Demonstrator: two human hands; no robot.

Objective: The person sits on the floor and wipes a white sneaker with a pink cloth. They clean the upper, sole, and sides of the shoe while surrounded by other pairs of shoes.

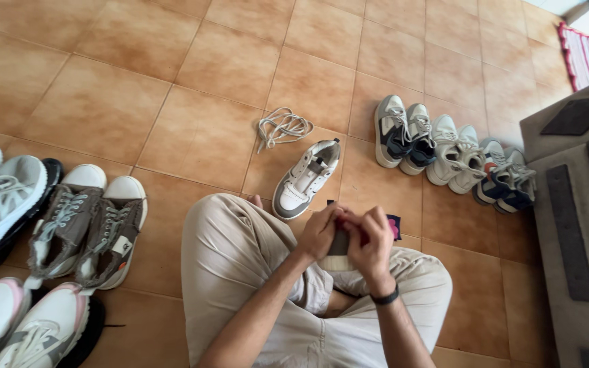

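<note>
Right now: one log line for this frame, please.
left hand: gripping shoe | right hand: on same shoe | shoe: over lap | loose laces: on floor by unlaced white sneaker

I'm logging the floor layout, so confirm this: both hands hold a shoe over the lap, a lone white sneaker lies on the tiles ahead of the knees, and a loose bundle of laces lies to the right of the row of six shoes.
One detail is wrong. The head view shows the bundle of laces lying left of the row of six shoes, just beyond the lone white sneaker. The rest holds: the left hand and right hand hold a shoe over the lap.
</note>
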